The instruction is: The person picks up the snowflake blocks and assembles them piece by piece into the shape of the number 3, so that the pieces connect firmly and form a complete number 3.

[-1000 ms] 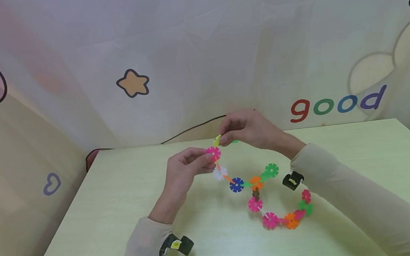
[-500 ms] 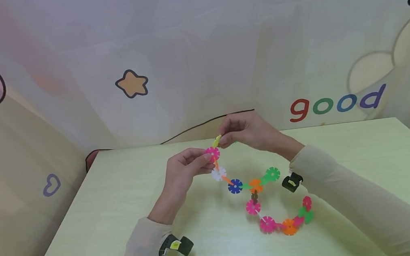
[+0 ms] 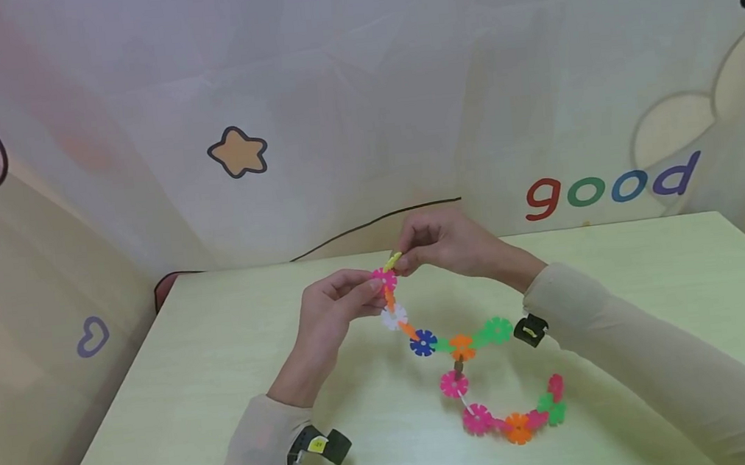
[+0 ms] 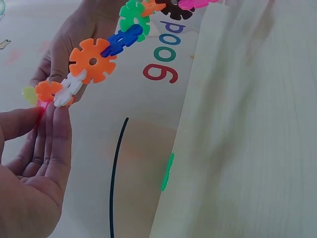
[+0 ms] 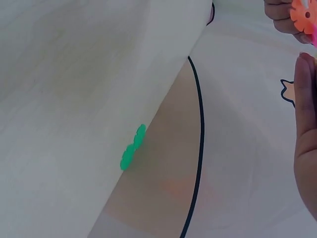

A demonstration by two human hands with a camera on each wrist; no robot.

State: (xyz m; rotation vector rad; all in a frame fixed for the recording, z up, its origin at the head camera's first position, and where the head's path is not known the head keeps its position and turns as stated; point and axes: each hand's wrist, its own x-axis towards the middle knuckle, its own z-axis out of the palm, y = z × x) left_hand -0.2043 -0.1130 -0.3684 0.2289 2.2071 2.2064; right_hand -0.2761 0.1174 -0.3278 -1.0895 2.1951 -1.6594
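Note:
A chain of interlocking plastic snowflake discs hangs from my hands over the table. My left hand [image 3: 335, 302] pinches a pink disc [image 3: 385, 280] near the chain's upper end between thumb and fingers. At that disc's upper edge is a yellow disc [image 3: 391, 262], tilted nearly edge-on, which my right hand [image 3: 447, 244] pinches. Below follow a white disc [image 3: 394, 317], a blue disc [image 3: 423, 343] and an orange disc [image 3: 462, 347], where a green branch [image 3: 498, 330] sticks out right. The lower part curves through pink discs [image 3: 477, 419] to a green one [image 3: 550, 409].
The pale wooden table [image 3: 194, 396] ends at a printed cloth backdrop [image 3: 362, 115]. Two joined green discs [image 5: 132, 148] lie at the table's back edge, hidden behind my right hand in the head view. Each wrist wears a small black camera [image 3: 531, 329].
My right hand has lowered slightly and the yellow disc has tilted with it. The hanging lower part of the chain has swung down and to the left. My left hand stays almost still.

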